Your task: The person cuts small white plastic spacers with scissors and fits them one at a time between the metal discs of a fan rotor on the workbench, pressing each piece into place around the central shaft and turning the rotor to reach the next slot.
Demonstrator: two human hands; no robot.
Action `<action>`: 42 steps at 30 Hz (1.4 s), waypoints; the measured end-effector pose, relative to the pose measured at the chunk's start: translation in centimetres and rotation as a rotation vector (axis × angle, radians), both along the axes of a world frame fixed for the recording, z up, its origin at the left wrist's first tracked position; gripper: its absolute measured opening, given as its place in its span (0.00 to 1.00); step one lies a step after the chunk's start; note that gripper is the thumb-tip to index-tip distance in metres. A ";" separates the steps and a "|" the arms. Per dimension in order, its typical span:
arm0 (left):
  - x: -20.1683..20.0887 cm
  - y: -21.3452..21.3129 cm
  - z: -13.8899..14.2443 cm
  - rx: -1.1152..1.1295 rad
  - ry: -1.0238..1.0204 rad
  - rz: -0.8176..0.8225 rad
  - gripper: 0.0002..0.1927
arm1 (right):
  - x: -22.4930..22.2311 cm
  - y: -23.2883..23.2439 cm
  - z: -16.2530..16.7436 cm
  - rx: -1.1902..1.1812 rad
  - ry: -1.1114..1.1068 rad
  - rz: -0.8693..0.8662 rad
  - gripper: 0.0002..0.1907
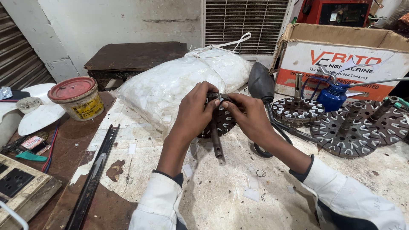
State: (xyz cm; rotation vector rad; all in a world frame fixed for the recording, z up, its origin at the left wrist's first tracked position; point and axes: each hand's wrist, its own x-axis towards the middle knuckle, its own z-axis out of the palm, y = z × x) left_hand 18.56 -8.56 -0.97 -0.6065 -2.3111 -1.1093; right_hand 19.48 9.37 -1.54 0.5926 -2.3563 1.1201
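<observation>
— Over the surface (221, 187), our left hand (194, 110) and right hand (249, 115) clench fingers on the slotted stator disc (221, 121), shaft down.

— We risk slipping; it could knock the white bag (170, 85) behind.

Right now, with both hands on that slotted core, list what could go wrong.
1. The core is held off the bench by its rim between the left hand and right hand, shaft hanging down; a slip could drop it.
2. The fingertips work at the slot edges, which may nick or pinch them.
3. The right forearm lies close to the black cable; a snag might drag the oil can nearby.
</observation>
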 end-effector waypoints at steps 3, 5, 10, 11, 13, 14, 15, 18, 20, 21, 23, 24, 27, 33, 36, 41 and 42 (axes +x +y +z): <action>0.0 -0.2 0.1 0.001 -0.027 -0.010 0.15 | -0.7 0.2 -0.7 -0.026 0.041 0.126 0.20; -0.1 -0.2 0.1 -0.017 -0.039 0.006 0.17 | -1.4 0.5 -0.9 -0.115 -0.031 0.268 0.22; -0.3 -0.1 -0.5 0.011 -0.080 -0.003 0.21 | -2.9 2.0 -0.6 -0.336 -0.330 0.558 0.21; -0.3 -0.1 -0.7 0.002 -0.081 0.009 0.22 | -3.1 2.2 -0.7 -0.341 -0.343 0.550 0.20; -0.4 -0.1 -0.9 -0.010 -0.020 -0.030 0.20 | -3.2 2.4 -0.7 -0.354 -0.367 0.533 0.19; -0.5 -0.1 -1.0 -0.016 0.010 -0.050 0.19 | -3.3 2.4 -0.8 -0.352 -0.372 0.537 0.18; -0.5 -0.1 -1.1 -0.010 -0.027 -0.057 0.20 | -3.3 2.5 -0.8 -0.352 -0.377 0.539 0.18; -0.4 -0.2 -1.1 0.010 -0.122 -0.070 0.21 | -3.3 2.7 -0.9 -0.361 -0.405 0.573 0.18; -0.4 -0.3 -1.1 0.023 -0.162 -0.069 0.22 | -3.3 2.9 -1.0 -0.365 -0.422 0.609 0.19; -0.4 -0.3 -1.1 0.032 -0.157 -0.074 0.21 | -3.4 3.0 -1.0 -0.364 -0.428 0.630 0.19; -0.4 -0.4 -1.2 0.050 -0.146 -0.084 0.21 | -3.5 3.1 -1.0 -0.357 -0.440 0.655 0.20; -0.4 -0.4 -1.3 0.054 -0.102 -0.097 0.20 | -3.5 3.2 -1.0 -0.351 -0.448 0.660 0.21; -0.6 -0.6 -1.4 0.060 -0.016 -0.130 0.19 | -3.6 3.3 -1.2 -0.367 -0.491 0.673 0.23; -0.7 -0.6 -1.4 0.055 -0.037 -0.168 0.20 | -3.7 3.2 -1.5 -0.351 -0.488 0.721 0.23; -0.5 -0.5 -1.3 0.036 -0.051 -0.172 0.20 | -3.8 3.3 -1.7 -0.360 -0.508 0.712 0.23; -0.4 -0.2 -1.2 0.014 -0.002 -0.186 0.20 | -3.9 3.2 -2.2 -0.381 -0.498 0.710 0.21; -0.3 -0.2 -1.2 0.026 -0.042 -0.184 0.21 | -3.9 3.1 -2.3 -0.384 -0.487 0.715 0.20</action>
